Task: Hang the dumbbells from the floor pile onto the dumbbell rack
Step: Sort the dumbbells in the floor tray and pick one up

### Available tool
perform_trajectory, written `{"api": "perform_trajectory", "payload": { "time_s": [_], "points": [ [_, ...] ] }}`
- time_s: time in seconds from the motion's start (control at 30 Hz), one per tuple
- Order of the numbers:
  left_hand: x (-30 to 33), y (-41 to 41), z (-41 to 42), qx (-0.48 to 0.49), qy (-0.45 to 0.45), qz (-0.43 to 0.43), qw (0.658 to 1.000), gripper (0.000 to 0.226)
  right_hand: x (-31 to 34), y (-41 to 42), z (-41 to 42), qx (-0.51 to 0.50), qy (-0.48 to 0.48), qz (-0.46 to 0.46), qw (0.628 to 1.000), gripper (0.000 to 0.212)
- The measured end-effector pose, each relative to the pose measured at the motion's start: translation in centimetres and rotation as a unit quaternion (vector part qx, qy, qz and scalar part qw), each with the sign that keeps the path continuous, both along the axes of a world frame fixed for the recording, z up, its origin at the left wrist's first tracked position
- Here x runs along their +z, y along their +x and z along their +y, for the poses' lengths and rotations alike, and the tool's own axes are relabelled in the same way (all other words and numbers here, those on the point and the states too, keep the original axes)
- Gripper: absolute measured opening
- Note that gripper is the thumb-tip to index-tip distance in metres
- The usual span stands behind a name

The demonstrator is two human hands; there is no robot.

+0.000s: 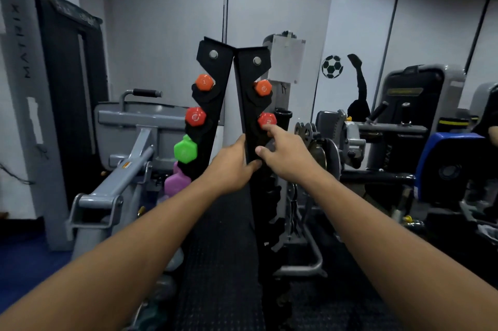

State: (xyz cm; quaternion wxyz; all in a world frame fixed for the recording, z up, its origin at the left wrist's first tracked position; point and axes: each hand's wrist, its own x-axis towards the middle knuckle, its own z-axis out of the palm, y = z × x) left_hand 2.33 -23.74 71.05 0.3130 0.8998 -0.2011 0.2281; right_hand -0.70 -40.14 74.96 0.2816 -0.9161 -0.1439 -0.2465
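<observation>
Touching right fingers (270,130): red dumbbell (266,120) on rack (249,104).

The big grey machine (24,88) at nine o'clock has "MATRIX" written down its side in dark letters. The top orange dumbbell (204,82), near twelve o'clock, shows the number "1" on its end. The red dumbbell (195,116) just below it has a white mark, too blurry to read.
</observation>
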Motion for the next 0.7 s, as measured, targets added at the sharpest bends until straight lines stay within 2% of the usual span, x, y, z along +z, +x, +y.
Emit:
{"api": "perform_trajectory", "payload": {
  "time_s": [0.13, 0.23, 0.4, 0.7],
  "points": [
    [-2.2, -2.5, 1.3, 0.042, 0.057, 0.024, 0.997, 0.08, -2.4, -2.1, 0.7, 0.012, -0.001, 0.005, 1.0, 0.061],
    [-4.9, -4.4, 2.5, 0.047, 0.072, 0.041, 0.995, 0.08, -5.0, -3.8, 1.3, 0.023, 0.002, 0.011, 1.0, 0.058],
    [-11.6, -7.7, 4.3, 0.049, 0.112, 0.078, 0.989, 0.084, -11.9, -6.7, 2.3, 0.038, 0.032, 0.056, 0.997, 0.056],
    [-27.7, -10.4, 8.3, 0.046, 0.129, 0.254, 0.958, 0.084, -27.6, -8.7, 1.7, 0.029, 0.081, 0.242, 0.966, 0.05]
  ]
}}
